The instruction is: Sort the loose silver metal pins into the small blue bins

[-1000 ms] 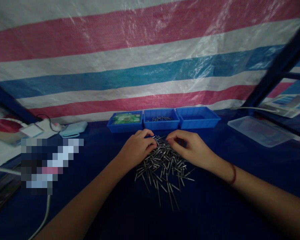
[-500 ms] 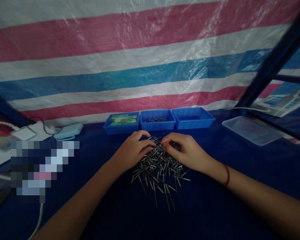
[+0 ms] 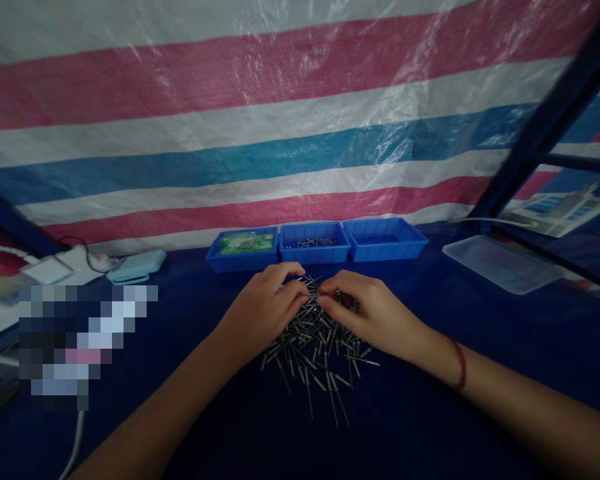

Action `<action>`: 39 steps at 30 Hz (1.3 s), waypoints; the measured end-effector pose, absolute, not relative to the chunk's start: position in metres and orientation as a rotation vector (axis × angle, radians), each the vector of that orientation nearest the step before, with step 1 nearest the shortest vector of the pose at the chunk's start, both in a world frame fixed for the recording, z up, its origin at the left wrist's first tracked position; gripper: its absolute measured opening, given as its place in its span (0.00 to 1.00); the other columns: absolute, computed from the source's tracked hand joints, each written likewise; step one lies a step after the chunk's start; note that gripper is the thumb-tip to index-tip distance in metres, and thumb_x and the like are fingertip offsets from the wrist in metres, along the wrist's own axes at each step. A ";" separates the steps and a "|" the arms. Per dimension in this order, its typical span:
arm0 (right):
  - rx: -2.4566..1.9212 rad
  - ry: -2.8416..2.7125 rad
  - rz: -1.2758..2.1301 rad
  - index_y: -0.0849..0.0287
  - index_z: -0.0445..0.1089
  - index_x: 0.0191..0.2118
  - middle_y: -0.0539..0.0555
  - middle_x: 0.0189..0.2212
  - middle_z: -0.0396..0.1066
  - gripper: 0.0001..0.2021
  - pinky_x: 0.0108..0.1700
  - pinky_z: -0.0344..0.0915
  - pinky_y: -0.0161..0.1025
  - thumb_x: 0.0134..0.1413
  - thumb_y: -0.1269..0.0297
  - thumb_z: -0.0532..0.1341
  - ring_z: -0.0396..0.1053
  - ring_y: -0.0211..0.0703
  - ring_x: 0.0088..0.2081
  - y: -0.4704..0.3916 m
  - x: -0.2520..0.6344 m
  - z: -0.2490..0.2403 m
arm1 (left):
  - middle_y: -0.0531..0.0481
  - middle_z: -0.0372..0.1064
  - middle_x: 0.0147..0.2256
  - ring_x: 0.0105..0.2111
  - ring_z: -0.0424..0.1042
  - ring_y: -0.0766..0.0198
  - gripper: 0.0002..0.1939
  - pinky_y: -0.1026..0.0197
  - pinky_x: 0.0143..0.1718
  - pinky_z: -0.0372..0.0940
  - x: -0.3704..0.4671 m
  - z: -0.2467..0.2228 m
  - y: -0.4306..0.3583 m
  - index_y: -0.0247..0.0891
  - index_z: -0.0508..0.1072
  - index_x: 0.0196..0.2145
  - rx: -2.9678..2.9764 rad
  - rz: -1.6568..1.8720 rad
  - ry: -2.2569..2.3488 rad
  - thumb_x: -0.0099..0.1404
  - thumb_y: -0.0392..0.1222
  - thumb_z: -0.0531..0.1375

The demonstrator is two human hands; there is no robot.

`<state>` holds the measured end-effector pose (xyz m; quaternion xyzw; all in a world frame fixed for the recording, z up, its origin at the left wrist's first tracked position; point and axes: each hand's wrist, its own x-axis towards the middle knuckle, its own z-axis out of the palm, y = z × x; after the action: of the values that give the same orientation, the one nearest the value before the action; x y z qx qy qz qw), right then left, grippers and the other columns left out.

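Rivet-like metal pins [image 3: 320, 328] lie in a loose heap at the centre of the frame, on the dark blue tabletop [image 3: 380, 413], shanks pointing every way, a few strays fanned toward the lower centre. We judge the heap sits there so both hands reach it without stretching.

Left hand [image 3: 265, 303] arches over the heap's left side, fingers curled, thumb and forefinger nearly meeting. Right hand [image 3: 370, 303] mirrors it, thumb and forefinger drawn close together. Fingertips face one another, just apart, over the far part of the heap; perhaps so that one small piece can be managed from both ends. We cannot tell whether either hand grips a pin.

Containers: three blue trays stand in a row beyond the heap, probably lined up for easy sorting by eye. Left tray [image 3: 243, 261] holds a green-and-clear plastic packet [image 3: 245, 243]. Middle tray [image 3: 314, 255], directly behind the heap, holds a scatter of similar pins. Of the right tray [image 3: 387, 251] we note blue walls and floor. Right of frame: a translucent plastic lid or shallow tray [image 3: 505, 267], lying flat.
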<state>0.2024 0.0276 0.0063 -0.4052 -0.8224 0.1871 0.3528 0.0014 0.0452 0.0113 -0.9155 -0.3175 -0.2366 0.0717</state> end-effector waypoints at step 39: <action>-0.866 -1.675 0.974 0.57 0.71 0.38 0.52 0.31 0.72 0.06 0.33 0.65 0.38 0.53 0.66 0.59 0.69 0.38 0.32 0.010 0.189 0.012 | 0.48 0.58 0.45 0.41 0.67 0.66 0.04 0.59 0.43 0.66 0.009 0.000 0.029 0.39 0.68 0.39 -2.628 -1.354 -1.067 0.66 0.36 0.55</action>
<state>0.1888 0.0102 0.0122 -0.3561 -0.6888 0.4006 0.4881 0.0089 0.0290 0.0003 -0.8362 -0.3394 -0.4308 -0.0008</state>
